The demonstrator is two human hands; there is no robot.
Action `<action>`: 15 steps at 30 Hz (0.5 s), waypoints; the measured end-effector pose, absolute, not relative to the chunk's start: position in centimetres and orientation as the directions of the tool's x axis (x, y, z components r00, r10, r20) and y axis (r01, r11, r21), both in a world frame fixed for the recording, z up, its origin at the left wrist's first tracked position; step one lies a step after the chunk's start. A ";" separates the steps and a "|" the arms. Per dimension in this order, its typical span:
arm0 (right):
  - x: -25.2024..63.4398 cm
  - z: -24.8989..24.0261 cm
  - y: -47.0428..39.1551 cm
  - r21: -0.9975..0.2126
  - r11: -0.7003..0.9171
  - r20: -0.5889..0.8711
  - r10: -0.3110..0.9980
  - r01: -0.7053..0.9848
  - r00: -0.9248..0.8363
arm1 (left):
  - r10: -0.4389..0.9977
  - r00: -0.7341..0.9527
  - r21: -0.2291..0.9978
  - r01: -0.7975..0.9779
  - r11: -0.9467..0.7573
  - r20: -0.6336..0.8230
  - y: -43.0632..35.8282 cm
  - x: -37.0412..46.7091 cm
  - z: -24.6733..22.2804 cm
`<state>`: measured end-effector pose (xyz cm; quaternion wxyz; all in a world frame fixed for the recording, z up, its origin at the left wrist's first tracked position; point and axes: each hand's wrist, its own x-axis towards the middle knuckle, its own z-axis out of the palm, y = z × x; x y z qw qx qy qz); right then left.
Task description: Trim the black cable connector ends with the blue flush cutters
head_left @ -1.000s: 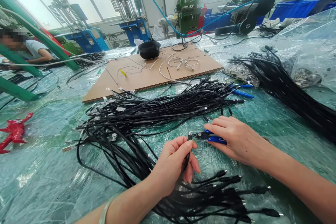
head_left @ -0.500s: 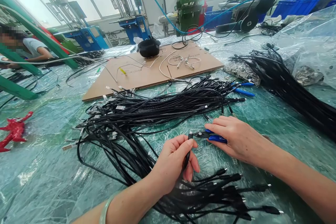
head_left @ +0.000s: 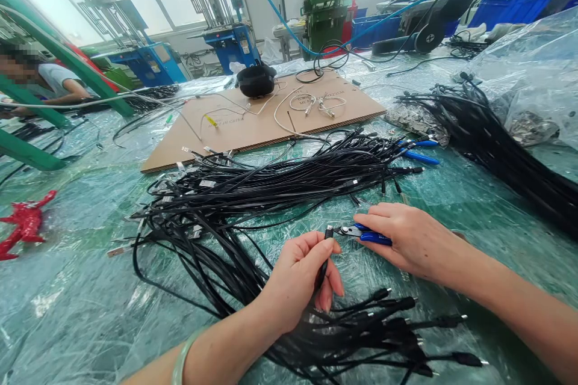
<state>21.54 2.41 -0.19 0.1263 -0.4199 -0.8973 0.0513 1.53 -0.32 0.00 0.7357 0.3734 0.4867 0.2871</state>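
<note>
Between thumb and fingers, my left hand [head_left: 302, 274] grips a black USB cable [head_left: 322, 271] close to its small plug, which points up. My right hand [head_left: 409, 237] is wrapped round the blue handles of a pair of flush cutters [head_left: 374, 237]. The cutter jaws reach left to the plug, at or touching its side; I cannot tell whether they close on anything. Below my hands spreads a bunch of black cables [head_left: 374, 337] with their small plug ends to the right. Beyond them lies a larger pile of black cables [head_left: 280, 183], with metal USB plugs at its left.
A cardboard sheet [head_left: 189, 126] carries a black case [head_left: 255, 82] and pale cables. Blue-handled cutters [head_left: 422, 157] lie by the pile. More black cables [head_left: 506, 150] lie right, a red figure [head_left: 27, 222] left. A person [head_left: 58, 81] sits far left behind green posts.
The cutters and my right hand have shifted very slightly to the right and down. My left hand keeps its grip on the cable in nearly the same place.
</note>
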 end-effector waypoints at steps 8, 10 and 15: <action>21.5 0.1 2.4 -0.161 0.651 0.221 0.756 0.742 -0.616 | 0.786 0.355 0.829 -0.051 0.557 -0.506 -0.3 1.6 -0.1; 21.5 0.1 2.4 -0.151 0.653 0.221 0.754 0.742 -0.619 | 0.786 0.358 0.830 -0.051 0.556 -0.504 -0.3 1.6 -0.1; 21.4 0.2 2.4 -0.130 0.657 0.221 0.750 0.743 -0.624 | 0.786 0.361 0.831 -0.049 0.554 -0.502 -0.3 1.6 0.0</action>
